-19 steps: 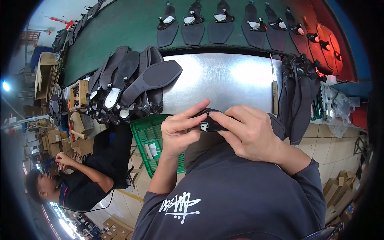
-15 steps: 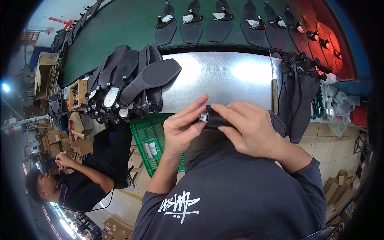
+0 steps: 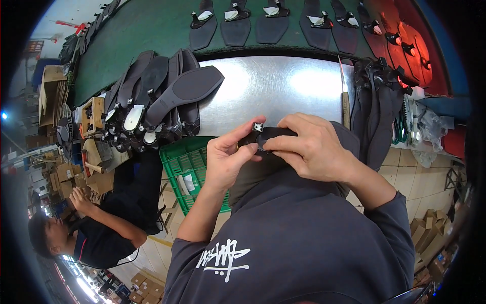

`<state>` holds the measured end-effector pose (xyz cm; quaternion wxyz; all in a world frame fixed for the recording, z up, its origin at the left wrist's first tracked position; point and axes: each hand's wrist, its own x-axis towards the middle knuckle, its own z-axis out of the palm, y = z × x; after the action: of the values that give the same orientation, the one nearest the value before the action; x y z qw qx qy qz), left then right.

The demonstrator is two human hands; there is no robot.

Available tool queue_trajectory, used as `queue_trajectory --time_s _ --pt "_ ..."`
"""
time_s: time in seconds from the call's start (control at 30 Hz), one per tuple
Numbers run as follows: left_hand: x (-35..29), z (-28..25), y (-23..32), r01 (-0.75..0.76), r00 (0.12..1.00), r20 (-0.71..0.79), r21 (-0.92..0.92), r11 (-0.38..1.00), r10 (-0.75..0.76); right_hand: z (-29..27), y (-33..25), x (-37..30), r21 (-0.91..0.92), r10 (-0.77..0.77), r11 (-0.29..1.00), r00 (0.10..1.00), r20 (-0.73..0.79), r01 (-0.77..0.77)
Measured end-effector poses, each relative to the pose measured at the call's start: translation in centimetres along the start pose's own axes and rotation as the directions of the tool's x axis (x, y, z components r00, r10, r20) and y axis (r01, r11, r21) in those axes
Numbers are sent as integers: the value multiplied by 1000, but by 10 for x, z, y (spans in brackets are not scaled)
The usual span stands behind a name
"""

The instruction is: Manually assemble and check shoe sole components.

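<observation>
One dark sandal (image 3: 347,139) sits in two hands at the near edge of the metal surface (image 3: 278,91); its long axis runs left to right, shiny tab (image 3: 258,127) leftward, broad end rightward; the left hand (image 3: 223,159) grasps the tab end, the right hand (image 3: 315,152) the middle, hiding much of it; at least eight more sandals (image 3: 272,29) line the green surface (image 3: 152,30), several cut off above, red-lit ones hard to count.

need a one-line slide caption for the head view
Left hand and right hand hold a dark sandal before a shiny metal worktop, more sandals heaped at left.
</observation>
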<state>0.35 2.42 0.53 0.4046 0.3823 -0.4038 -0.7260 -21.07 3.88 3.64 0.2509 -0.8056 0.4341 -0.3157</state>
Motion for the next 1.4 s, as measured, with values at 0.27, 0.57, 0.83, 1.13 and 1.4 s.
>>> queue_trajectory --time_s 0.27,0.57,0.83,1.13,1.4 --pt "4 -4 2 58 998 -24 37 998 -57 3 4 -3 127 58 989 995 84 -69" --pt "6 -2 13 209 975 -61 -66 976 -213 21 7 -9 99 26 995 993 -116 -14" --pt "8 -4 17 160 987 55 -148 976 -153 18 1 -9 88 -65 992 974 -215 86" --pt "6 3 14 228 974 -6 34 973 -228 23 8 -15 106 85 992 972 -221 -63" --pt "4 9 3 191 981 10 83 978 -192 30 4 -19 60 84 996 951 -298 -69"
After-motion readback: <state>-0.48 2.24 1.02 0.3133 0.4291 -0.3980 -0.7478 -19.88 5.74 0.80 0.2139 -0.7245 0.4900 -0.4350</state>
